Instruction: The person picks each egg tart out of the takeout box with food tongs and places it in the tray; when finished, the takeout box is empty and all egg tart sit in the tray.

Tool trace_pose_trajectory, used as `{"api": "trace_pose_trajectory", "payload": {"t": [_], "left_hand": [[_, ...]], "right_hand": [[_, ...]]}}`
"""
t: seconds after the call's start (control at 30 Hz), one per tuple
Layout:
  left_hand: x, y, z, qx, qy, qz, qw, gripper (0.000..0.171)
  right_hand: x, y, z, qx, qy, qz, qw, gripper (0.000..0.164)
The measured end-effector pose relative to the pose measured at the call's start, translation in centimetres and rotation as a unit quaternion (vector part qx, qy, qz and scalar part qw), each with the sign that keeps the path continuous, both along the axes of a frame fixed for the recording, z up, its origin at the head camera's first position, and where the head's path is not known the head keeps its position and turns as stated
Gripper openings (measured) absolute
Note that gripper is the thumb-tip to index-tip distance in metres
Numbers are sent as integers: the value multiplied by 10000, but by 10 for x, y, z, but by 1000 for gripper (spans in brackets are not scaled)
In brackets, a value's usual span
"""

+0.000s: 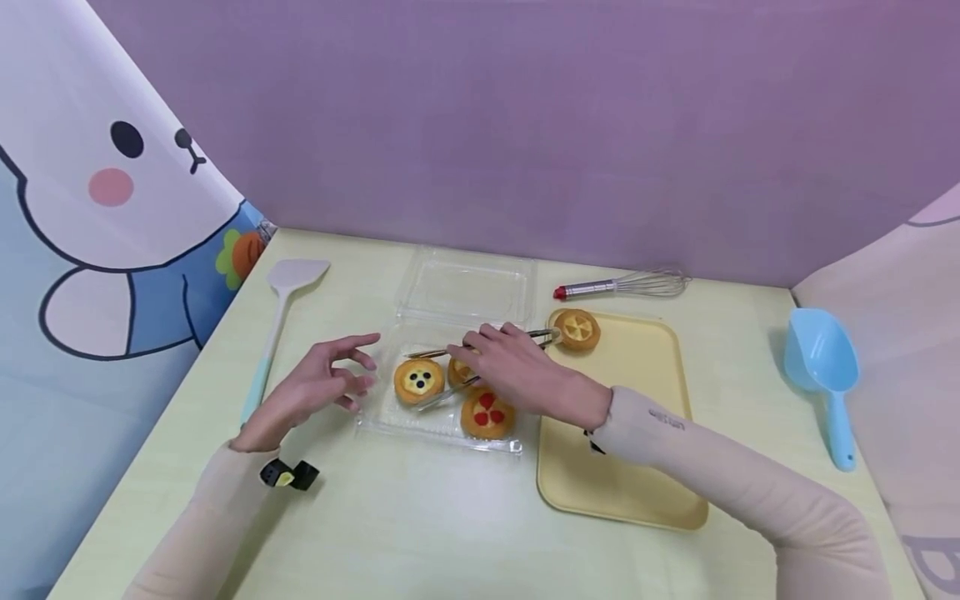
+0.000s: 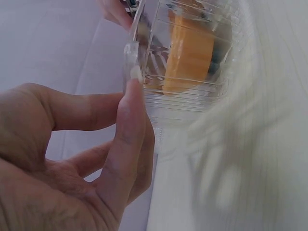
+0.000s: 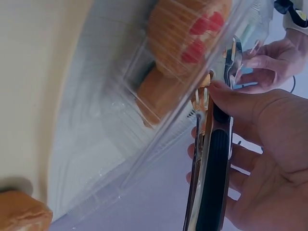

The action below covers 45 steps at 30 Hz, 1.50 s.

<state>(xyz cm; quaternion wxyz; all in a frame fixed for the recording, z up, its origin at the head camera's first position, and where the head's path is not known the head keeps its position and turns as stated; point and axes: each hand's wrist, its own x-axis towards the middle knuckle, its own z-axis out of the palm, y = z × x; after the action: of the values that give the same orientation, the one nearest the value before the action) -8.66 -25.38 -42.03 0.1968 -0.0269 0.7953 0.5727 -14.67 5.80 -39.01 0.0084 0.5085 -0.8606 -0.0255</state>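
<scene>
My right hand (image 1: 517,371) grips metal tongs (image 3: 216,168) with black handles over a clear plastic box (image 1: 420,421). The tongs' ends spread around a tart (image 1: 456,372), partly hidden under my hand. Beside it in the box sit a tart with dark berries (image 1: 419,382) and one with red fruit pieces (image 1: 487,414). My left hand (image 1: 324,382) is at the box's left side, its fingers loosely bent and spread. In the left wrist view its fingertips (image 2: 134,79) are right at the clear rim.
A yellow tray (image 1: 622,500) lies to the right, with another tart (image 1: 577,330) at its far left corner. The box's clear lid (image 1: 468,287) is folded back. Around these lie a whisk (image 1: 622,286), a spatula (image 1: 281,287) and a blue scoop (image 1: 821,354).
</scene>
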Motion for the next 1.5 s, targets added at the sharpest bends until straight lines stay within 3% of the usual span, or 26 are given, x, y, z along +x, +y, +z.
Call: {"api": "trace_pose_trajectory", "payload": {"t": [0.4,1.0,1.5], "left_hand": [[0,0,-3,49,27,-10,10000,76],[0,0,0,-48,61,-64,9999,77],[0,-2,-1,33,32,-46,10000,76]], "right_hand": [[7,-4,-5,-75,34,128,9999,53],[13,3,-14,-398,563,294,9972,57],[16,17,-4,-604,772,70,9952,55]]}}
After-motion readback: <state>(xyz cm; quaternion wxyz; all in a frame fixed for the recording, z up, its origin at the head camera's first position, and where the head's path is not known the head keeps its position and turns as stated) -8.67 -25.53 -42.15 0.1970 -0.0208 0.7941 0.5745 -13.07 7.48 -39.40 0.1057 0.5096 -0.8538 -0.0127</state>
